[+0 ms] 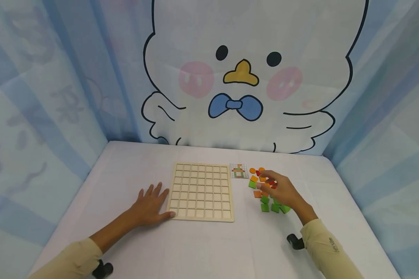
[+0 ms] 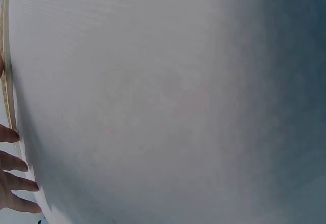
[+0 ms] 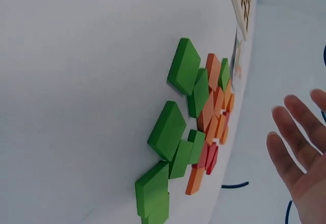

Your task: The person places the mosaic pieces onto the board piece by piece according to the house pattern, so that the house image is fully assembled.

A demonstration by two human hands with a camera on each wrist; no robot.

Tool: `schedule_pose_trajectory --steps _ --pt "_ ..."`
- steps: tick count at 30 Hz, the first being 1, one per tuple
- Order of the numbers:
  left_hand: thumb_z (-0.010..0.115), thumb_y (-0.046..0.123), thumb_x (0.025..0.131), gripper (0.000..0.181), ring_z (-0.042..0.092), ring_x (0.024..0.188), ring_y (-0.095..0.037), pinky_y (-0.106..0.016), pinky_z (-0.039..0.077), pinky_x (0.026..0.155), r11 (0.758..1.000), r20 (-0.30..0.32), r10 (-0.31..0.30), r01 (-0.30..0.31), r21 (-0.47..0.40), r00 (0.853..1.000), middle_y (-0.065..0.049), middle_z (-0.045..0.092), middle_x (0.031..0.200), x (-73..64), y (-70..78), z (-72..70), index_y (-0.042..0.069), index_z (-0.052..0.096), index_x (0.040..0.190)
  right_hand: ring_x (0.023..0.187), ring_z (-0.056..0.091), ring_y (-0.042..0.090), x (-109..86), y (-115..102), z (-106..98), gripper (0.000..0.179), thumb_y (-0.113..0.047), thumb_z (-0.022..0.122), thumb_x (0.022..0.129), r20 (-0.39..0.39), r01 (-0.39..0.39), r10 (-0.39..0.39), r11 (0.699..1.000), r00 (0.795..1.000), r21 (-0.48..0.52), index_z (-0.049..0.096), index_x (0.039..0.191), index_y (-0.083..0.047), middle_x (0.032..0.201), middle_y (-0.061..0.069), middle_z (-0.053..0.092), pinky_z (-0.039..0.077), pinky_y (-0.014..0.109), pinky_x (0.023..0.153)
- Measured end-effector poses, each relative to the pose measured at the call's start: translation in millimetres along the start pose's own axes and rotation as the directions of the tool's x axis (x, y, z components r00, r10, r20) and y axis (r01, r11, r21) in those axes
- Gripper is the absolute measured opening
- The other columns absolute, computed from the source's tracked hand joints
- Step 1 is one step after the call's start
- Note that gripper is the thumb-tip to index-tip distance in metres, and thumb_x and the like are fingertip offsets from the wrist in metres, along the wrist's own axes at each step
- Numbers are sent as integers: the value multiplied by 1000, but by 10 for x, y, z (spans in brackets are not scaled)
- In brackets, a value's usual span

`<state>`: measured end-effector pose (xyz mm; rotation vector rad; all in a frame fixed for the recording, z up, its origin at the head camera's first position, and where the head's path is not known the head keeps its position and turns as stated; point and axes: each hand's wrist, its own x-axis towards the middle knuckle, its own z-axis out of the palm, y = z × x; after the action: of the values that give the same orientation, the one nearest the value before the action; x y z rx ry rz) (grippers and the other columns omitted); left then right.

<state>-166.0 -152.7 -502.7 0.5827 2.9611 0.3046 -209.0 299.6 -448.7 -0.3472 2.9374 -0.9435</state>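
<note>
White tabletop [image 1: 209, 248] under grid board [image 1: 200, 192]; cartoon curtain [image 1: 244, 131] behind it, bluish drapes [image 1: 45, 116] either side. My left hand [image 1: 151, 207], fingers spread, touches board's left edge. My right hand [image 1: 282, 190], fingers loosely extended, empty, hovers over coloured tiles [image 1: 265, 208] right of board.

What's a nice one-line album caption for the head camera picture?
Left hand at the edge of a pale gridded board, right hand over colorful pieces, a patterned card beside the board.
</note>
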Motion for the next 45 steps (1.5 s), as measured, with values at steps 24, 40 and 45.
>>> schedule_pose_trajectory --steps 24,40,45 --pt "60 65 88 88 28 143 -58 -80 28 104 997 20 -55 56 -59 998 -30 31 159 37 19 59 4 44 150 124 55 42 554 462 -145 67 -43 67 95 100 -207 211 977 972 -49 46 147 -7 144 23 53 51 56 98" --pt "62 64 88 87 29 143 -57 -79 29 104 996 16 -71 71 -44 997 -29 32 159 26 15 39 6 45 150 118 56 37 795 658 -63 46 -19 64 98 117 -270 274 962 955 -46 54 142 -8 139 21 56 53 48 100" --pt "62 65 87 87 30 144 -56 -78 29 105 996 19 -76 77 -39 997 -27 32 159 24 13 43 6 45 150 112 56 35 839 696 -24 46 -21 66 98 128 -290 293 956 948 -41 55 141 -8 133 22 57 53 46 100"
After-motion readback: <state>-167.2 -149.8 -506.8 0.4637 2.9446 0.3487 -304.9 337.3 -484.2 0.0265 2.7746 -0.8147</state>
